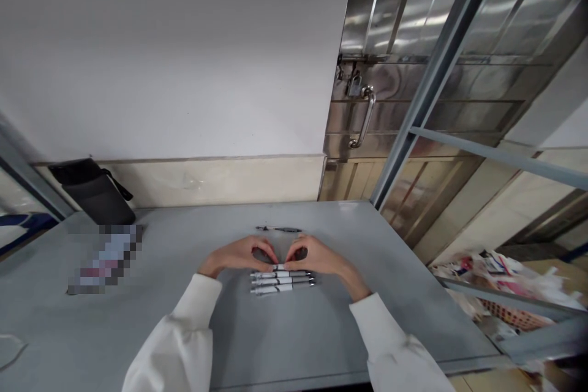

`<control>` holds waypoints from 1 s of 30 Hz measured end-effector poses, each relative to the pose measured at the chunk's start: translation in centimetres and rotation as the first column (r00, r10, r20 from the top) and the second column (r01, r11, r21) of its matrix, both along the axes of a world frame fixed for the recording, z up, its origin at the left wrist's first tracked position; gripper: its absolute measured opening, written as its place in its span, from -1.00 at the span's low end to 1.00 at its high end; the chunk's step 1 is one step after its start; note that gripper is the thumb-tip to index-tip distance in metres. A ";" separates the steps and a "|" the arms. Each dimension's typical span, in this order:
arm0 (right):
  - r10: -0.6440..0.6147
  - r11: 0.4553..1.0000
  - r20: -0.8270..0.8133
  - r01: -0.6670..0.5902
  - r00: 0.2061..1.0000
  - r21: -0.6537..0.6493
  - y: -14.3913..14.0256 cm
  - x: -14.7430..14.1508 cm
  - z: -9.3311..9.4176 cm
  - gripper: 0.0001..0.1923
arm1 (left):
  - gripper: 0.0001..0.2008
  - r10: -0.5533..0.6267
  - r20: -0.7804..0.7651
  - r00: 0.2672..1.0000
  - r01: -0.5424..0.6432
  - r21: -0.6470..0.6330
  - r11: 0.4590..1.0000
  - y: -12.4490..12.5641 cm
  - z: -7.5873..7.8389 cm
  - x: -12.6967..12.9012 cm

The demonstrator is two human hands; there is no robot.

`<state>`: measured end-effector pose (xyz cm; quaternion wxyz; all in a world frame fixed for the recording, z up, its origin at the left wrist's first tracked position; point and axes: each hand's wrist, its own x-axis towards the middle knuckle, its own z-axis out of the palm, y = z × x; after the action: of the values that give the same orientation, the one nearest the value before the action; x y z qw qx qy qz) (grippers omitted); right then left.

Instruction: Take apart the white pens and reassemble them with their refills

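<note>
Several white-and-grey pens [275, 287] lie side by side across the middle of the grey table [285, 343]. At the far side of this row, my left hand [241, 254] and my right hand [316, 256] pinch a pen [278, 267] from its two ends, thumbs toward me and fingers curled over. Most of that pen is covered by my fingers; its white middle shows between them. Beyond my hands lies a darker pen [278, 229], apart from the row and roughly parallel to it.
A black bottle-like case [94, 190] with a strap stands at the back left, a blurred-out flat item [108, 260] before it. Grey metal posts [413, 110] rise at the table's back corners. Past the right edge sits a basket [514, 312] with plastic bags.
</note>
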<state>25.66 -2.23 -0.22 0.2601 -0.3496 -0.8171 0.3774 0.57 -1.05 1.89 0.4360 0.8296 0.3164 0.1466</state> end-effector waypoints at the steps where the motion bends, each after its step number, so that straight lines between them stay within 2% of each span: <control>1: 0.000 1.000 0.003 0.000 1.000 -0.004 0.0 0.0 0.0 -0.86 | -0.77 -0.010 0.006 1.000 0.010 0.003 1.000 0.0 0.0 0.0; 8: -0.019 0.999 0.001 0.019 1.000 -0.031 0.1 0.0 -0.4 -0.84 | -0.75 0.014 -0.013 1.000 -0.014 -0.015 1.000 0.2 -0.7 -0.1; 10: -0.020 0.999 -0.005 0.020 1.000 -0.034 0.2 -0.1 -0.5 -0.84 | -0.75 0.071 0.005 0.997 -0.071 -0.012 0.997 0.4 -1.3 0.0; 12: -0.027 0.999 -0.016 0.026 1.000 -0.030 0.3 -0.2 -0.8 -0.83 | -0.74 0.181 0.058 0.982 -0.184 0.064 0.981 0.8 -1.9 0.3; 14: -0.046 0.999 -0.018 0.046 0.999 -0.014 0.4 -0.2 -1.0 -0.83 | -0.77 0.295 0.128 0.947 -0.318 0.230 0.920 1.2 -2.5 0.7; 16: -0.082 0.997 -0.013 0.082 0.997 -0.008 0.5 -0.3 -1.3 -0.82 | -0.81 0.375 0.200 0.905 -0.424 0.379 0.822 1.6 -3.0 0.8; 18: -0.101 0.995 -0.014 0.101 0.995 -0.019 0.4 -0.3 -1.4 -0.80 | -0.80 0.427 0.218 0.877 -0.478 0.481 0.736 2.0 -3.5 0.8; 20: -0.133 0.991 -0.029 0.132 0.991 -0.006 0.4 -0.4 -1.6 -0.79 | -0.79 0.443 0.207 0.872 -0.479 0.545 0.688 2.3 -4.1 0.6; 23: -0.140 0.990 -0.050 0.139 0.989 -0.015 0.6 -0.7 -1.7 -0.72 | -0.77 0.440 0.197 0.876 -0.464 0.595 0.656 2.5 -5.1 0.1; 25: -0.188 0.982 -0.085 0.187 0.979 -0.017 0.8 -1.0 -1.7 -0.64 | -0.76 0.436 0.184 0.881 -0.449 0.616 0.647 2.6 -5.5 -0.1; 30: -0.325 0.933 -0.134 0.341 0.936 0.120 1.8 -2.0 -2.0 -0.56 | -0.73 0.445 0.189 0.875 -0.451 0.650 0.612 2.9 -6.5 -0.5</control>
<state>23.71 -0.38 -2.18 0.3899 -0.4420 -0.7547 0.2881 0.04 1.86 -4.61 0.0549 0.8234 0.4359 0.3590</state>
